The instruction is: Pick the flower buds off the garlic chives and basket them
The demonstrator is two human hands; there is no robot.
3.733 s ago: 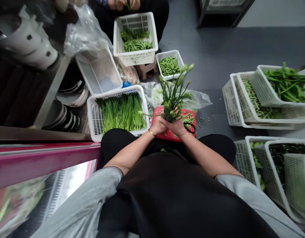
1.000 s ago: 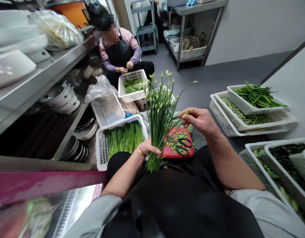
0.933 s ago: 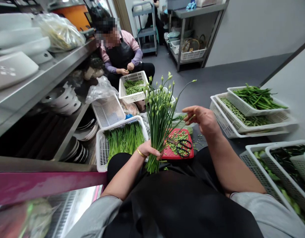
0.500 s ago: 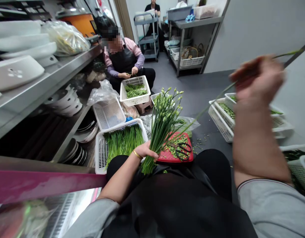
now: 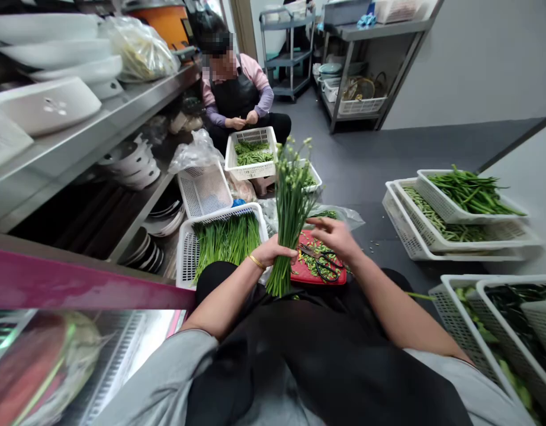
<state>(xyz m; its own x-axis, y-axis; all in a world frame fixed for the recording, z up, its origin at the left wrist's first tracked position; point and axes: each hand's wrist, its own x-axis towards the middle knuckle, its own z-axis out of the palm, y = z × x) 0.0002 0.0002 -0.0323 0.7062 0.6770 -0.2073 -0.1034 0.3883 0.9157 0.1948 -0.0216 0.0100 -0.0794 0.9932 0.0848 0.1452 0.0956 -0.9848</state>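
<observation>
My left hand (image 5: 275,251) is wrapped round a bunch of flowering chives (image 5: 291,207), held upright with buds at the top and cut ends below. Close to the right side of the bunch is my right hand (image 5: 336,238), its fingers bent but apart, with nothing visible in them. Below it, black-handled scissors (image 5: 323,260) lie on a red tray (image 5: 306,277) strewn with short green pieces. More long green stems (image 5: 228,239) fill a white basket (image 5: 186,260) by my left knee.
A co-worker (image 5: 237,89) sits ahead behind a basket of green pods (image 5: 254,155). Stacked vegetable baskets (image 5: 415,245) stand right, with more baskets (image 5: 459,307) nearer me. A steel shelf (image 5: 135,100) with white dishes runs along the left. A plastic bag (image 5: 344,214) lies beyond the tray.
My right hand has come down and left from high on the right, where it was drawing out one long stem, to beside the bunch. That stem is no longer in it.
</observation>
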